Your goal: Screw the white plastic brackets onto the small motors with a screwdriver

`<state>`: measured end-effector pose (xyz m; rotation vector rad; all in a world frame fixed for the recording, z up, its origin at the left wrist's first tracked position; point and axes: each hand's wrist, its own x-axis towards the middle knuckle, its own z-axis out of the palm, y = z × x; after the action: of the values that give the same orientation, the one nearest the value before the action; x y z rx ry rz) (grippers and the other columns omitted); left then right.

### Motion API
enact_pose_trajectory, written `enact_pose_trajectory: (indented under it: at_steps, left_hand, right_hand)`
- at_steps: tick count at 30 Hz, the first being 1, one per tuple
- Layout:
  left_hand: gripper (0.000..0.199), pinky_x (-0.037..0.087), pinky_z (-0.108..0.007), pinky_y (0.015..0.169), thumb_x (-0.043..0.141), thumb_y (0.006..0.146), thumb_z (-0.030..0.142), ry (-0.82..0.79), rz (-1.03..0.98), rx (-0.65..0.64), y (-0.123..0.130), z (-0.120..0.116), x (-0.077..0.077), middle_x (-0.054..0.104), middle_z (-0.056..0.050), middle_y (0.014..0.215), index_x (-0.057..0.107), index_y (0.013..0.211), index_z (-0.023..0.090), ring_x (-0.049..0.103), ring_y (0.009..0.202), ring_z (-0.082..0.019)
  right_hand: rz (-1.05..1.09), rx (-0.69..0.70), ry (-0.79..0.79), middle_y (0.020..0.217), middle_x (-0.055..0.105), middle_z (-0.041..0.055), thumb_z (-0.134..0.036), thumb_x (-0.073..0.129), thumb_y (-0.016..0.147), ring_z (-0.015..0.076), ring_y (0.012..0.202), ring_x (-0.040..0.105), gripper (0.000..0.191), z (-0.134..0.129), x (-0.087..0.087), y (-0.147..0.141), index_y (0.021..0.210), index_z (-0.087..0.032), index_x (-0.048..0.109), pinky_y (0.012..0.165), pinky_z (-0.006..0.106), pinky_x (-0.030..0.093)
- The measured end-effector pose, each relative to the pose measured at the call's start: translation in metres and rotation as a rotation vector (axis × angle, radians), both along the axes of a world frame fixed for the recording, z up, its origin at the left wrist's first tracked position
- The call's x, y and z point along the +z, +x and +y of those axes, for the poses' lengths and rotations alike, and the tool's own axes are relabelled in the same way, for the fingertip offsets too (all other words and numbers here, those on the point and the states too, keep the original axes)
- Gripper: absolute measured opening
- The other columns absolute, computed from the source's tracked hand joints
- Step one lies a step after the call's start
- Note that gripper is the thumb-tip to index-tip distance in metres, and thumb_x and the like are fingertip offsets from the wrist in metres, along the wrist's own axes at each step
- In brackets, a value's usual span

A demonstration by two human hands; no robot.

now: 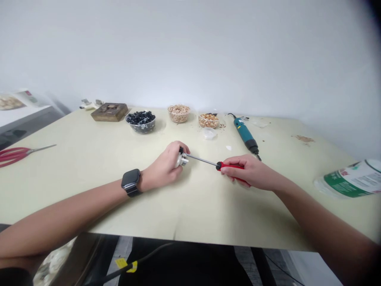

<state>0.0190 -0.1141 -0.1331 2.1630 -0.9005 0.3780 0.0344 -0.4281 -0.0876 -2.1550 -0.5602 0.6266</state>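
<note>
Left hand (166, 165) grips the white-and-black piece (182, 160) above the counter (193, 206), right hand (253, 171) the red-handled screwdriver (202, 160), tip at the piece; sound practice requires firm bracing, controlled pressure, and left fingers clear of the tip's line.

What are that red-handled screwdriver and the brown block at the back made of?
The screwdriver has a shaft that looks like smooth metal, grey with a shine; its red handle is probably plastic, perhaps rubbery. The brown block looks like worn wood, given its mottled top, though I can't be certain.
</note>
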Motion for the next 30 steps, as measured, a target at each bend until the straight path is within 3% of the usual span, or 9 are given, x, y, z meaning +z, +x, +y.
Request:
enact_pose_trajectory:
  at_steps: [7,10,15,21,30]
  left_hand:
    - [0.04,0.045,-0.037,0.078,0.058,0.073,0.011,-0.256,0.358,0.089,-0.007,-0.009,0.01,0.061,-0.006,0.108,0.048,0.111,0.02,0.056,0.088,-0.019]
    - [0.04,0.045,-0.038,0.08,0.06,0.072,0.012,-0.304,0.402,0.123,-0.006,-0.01,0.01,0.062,-0.005,0.107,0.049,0.109,0.02,0.057,0.089,-0.02]
    - [0.042,0.047,-0.039,0.08,0.061,0.071,0.011,-0.406,0.471,0.126,-0.007,-0.011,0.009,0.063,-0.006,0.112,0.045,0.109,0.021,0.06,0.091,-0.02]
    - [0.042,0.047,-0.039,0.079,0.061,0.073,0.009,-0.397,0.442,0.158,-0.016,-0.017,0.013,0.061,-0.008,0.12,0.042,0.108,0.021,0.058,0.088,-0.018]
    - [0.049,0.048,-0.036,0.078,0.065,0.076,0.01,-0.317,0.337,0.089,-0.027,-0.02,0.009,0.056,-0.007,0.125,0.04,0.117,0.022,0.056,0.088,-0.017]
  right_hand:
    - [-0.125,-0.111,0.054,0.087,0.07,0.0022,-0.048,0.08,0.084,0.0121,0.06,0.059,0.037,0.001,0.0,-0.001,0.094,-0.022,0.056,0.049,0.024,0.048]
    - [-0.451,-0.161,0.001,0.091,0.074,0.0047,-0.047,0.077,0.087,0.0154,0.063,0.064,0.03,0.0,-0.005,-0.005,0.098,-0.022,0.064,0.053,0.027,0.05]
    - [-1.029,-0.091,-0.107,0.108,0.078,0.0061,-0.04,0.064,0.1,0.0223,0.089,0.074,0.02,0.0,-0.016,-0.007,0.108,-0.024,0.073,0.073,0.033,0.056]
    - [-1.257,-0.046,-0.238,0.104,0.079,0.0052,-0.036,0.061,0.102,0.0202,0.085,0.074,0.021,-0.002,-0.024,-0.004,0.111,-0.022,0.073,0.063,0.031,0.049]
    - [-1.565,-0.013,-0.172,0.089,0.077,-0.004,-0.025,0.076,0.094,0.0097,0.074,0.07,0.008,-0.004,-0.021,0.003,0.1,-0.024,0.072,0.055,0.023,0.042]
